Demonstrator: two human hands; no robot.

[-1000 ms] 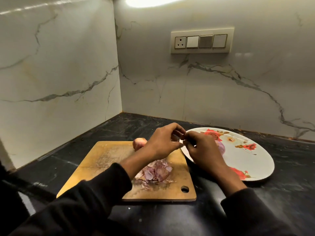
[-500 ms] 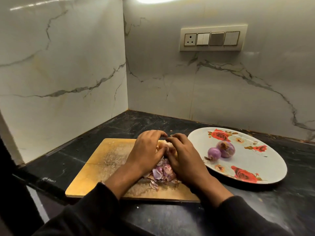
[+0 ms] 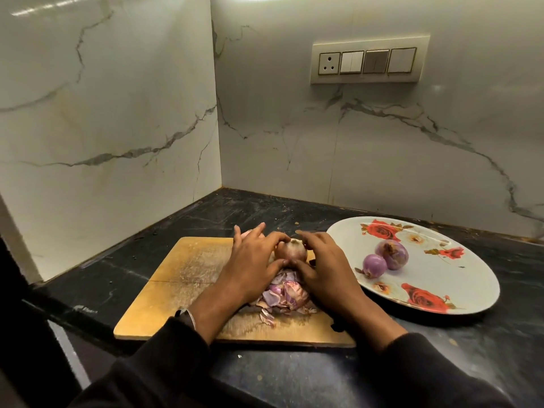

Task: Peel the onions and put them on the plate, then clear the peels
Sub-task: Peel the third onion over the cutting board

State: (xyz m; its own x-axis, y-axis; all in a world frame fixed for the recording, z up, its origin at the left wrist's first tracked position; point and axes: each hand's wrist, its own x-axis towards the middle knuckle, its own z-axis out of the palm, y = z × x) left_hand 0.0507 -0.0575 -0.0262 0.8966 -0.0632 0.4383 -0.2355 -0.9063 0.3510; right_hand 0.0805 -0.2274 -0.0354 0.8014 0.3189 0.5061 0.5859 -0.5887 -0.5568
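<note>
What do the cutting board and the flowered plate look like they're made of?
Cutting board: wood or bamboo by its look, matte golden-brown, with visible scuffing and a seam line across it. Plate: glossy white with printed red roses; ceramic or melamine, the picture cannot settle which.

A dark, veined stone tabletop (image 3: 441, 363) meets two white marble walls (image 3: 117, 113) with grey veins at a corner, and a cream switch panel (image 3: 369, 61) with one socket is mounted on the right wall
</note>
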